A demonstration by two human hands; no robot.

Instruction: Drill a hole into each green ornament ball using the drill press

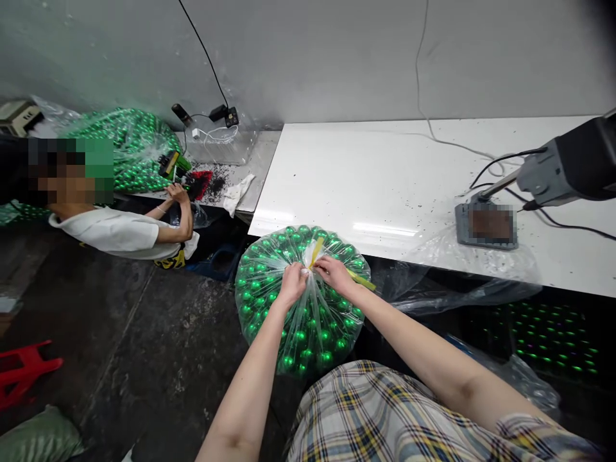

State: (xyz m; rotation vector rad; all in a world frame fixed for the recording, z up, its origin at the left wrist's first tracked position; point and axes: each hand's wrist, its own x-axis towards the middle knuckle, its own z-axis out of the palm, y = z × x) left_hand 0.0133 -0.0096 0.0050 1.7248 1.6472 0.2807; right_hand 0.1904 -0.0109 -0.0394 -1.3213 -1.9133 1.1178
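Below me stands a large clear plastic bag full of shiny green balls, its top gathered into a bunched neck. A yellow tie strip sits at that neck, with one end standing up and another stretch lying to the right, past my wrist. My left hand is closed on the gathered plastic at the left of the neck. From the right side, my right hand pinches the yellow strip close against the neck. The fingertips of both hands nearly meet, and the exact wrap of the strip is partly hidden.
A white table runs along the wall. On its right are a grey machine head and loose clear plastic. At left, a co-worker handles small parts beside another bag of green balls. A red stool stands on the floor.
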